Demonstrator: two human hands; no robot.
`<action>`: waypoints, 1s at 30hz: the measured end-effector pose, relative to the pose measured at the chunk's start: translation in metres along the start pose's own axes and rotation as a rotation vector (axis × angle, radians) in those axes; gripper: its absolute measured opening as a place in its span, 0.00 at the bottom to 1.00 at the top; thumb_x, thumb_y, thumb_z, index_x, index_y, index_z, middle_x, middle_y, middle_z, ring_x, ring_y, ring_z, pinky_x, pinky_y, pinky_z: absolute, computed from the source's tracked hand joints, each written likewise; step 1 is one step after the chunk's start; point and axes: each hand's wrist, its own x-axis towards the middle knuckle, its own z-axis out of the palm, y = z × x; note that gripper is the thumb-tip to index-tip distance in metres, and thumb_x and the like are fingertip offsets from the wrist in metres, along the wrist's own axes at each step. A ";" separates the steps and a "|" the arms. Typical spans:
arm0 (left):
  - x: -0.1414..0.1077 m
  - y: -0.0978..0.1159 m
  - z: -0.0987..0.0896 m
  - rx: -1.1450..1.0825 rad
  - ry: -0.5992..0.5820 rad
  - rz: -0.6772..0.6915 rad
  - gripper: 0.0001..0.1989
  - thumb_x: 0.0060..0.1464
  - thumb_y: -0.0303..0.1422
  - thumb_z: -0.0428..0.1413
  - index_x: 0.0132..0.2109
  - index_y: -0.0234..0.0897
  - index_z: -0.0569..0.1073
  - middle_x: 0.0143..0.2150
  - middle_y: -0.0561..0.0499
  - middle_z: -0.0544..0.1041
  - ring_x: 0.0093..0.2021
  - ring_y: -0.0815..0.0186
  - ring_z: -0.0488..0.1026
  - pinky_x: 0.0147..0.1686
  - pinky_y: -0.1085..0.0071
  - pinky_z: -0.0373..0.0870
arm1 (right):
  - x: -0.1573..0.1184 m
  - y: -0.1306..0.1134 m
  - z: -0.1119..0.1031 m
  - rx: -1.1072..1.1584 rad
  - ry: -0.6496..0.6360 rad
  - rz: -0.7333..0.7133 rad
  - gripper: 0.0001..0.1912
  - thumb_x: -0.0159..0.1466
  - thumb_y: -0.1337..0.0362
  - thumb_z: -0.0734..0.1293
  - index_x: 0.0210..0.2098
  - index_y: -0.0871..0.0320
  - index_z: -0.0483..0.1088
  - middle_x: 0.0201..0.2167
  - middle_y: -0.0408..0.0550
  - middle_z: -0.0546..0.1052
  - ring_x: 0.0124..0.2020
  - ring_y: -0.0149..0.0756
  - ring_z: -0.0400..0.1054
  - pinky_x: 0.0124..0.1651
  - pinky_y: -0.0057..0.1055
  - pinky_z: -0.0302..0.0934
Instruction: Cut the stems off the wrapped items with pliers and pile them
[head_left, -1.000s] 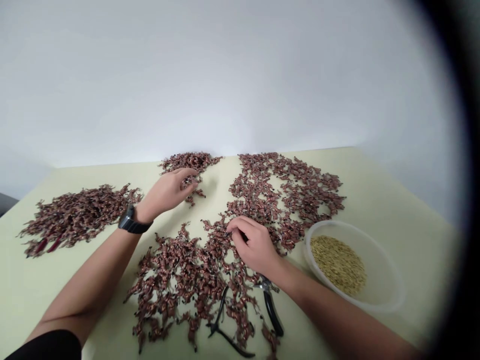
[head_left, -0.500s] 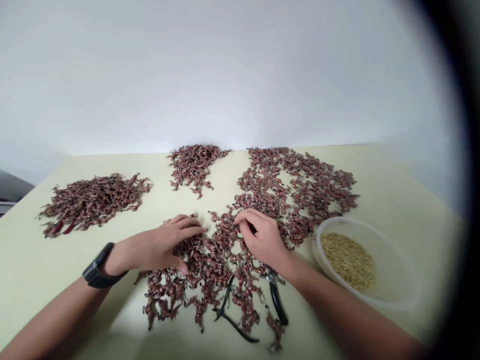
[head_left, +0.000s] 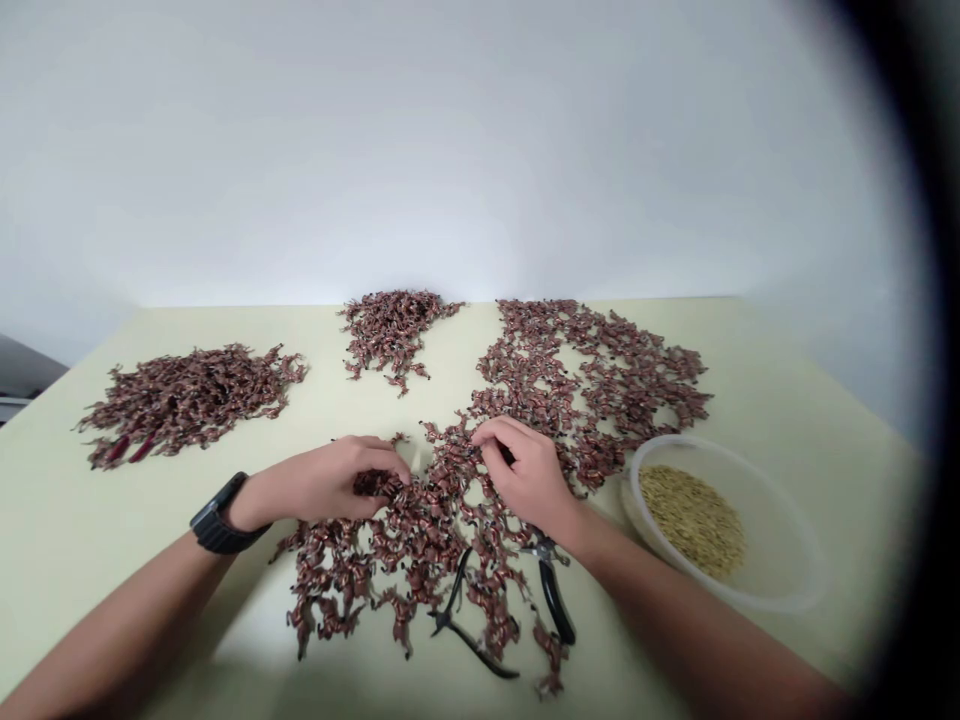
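**Head-camera view of a tabletop, left to right.** At far left on the pale yellow-green table (head_left: pixel 187 640) we see a low heap of small twisted reddish-brown pieces (head_left: pixel 191 395), with two slim red pieces (head_left: pixel 129 449) lying at its near edge. The pieces appear to be foil-like with dark tips, though they are too small for us to be sure of their material.

Next comes the left forearm, with a black wristwatch (head_left: pixel 221 522) on its wrist. The left hand (head_left: pixel 322 482) is curled and closed over a small clump of the pieces (head_left: pixel 377 484), which it grasps at the left edge of a broad central spread (head_left: pixel 409 545). Beyond the hand lies a smaller far pile (head_left: pixel 391 333), set apart from it and near the table's far edge.

At the near edge of the spread, a thin black-handled tool (head_left: pixel 459 622) lies partly among the pieces. Just right of it are black-handled pliers (head_left: pixel 553 590), close under the right wrist.

The right hand (head_left: pixel 525 475) is curved downward, its fingertips (head_left: pixel 484 435) among the pieces. Whether it grips anything we cannot tell, as the fingers hide the view.

Further right, a wide, lacy spread (head_left: pixel 592 385) reaches toward the far edge. At right, a translucent plastic bowl (head_left: pixel 791 560) holds pale seed-like grains (head_left: pixel 691 520).
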 end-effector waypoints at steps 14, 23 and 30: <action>0.012 -0.015 0.000 -0.311 0.183 -0.127 0.19 0.67 0.46 0.53 0.59 0.43 0.75 0.44 0.48 0.79 0.35 0.65 0.72 0.36 0.69 0.68 | 0.001 0.000 0.000 -0.007 -0.010 -0.010 0.12 0.67 0.75 0.61 0.37 0.54 0.73 0.37 0.46 0.78 0.40 0.39 0.72 0.47 0.35 0.65; 0.022 -0.031 0.014 -0.904 0.213 -0.220 0.16 0.66 0.43 0.55 0.56 0.41 0.75 0.51 0.44 0.77 0.41 0.64 0.73 0.43 0.65 0.71 | 0.000 0.000 0.000 -0.005 -0.015 -0.014 0.12 0.67 0.75 0.61 0.37 0.54 0.73 0.36 0.46 0.78 0.39 0.39 0.72 0.46 0.35 0.65; 0.024 -0.033 0.017 -1.061 0.265 -0.237 0.16 0.67 0.42 0.56 0.54 0.38 0.76 0.54 0.41 0.77 0.41 0.65 0.74 0.43 0.64 0.73 | 0.001 -0.001 0.000 -0.007 -0.018 -0.004 0.12 0.66 0.76 0.61 0.37 0.54 0.72 0.36 0.46 0.77 0.39 0.38 0.72 0.46 0.35 0.64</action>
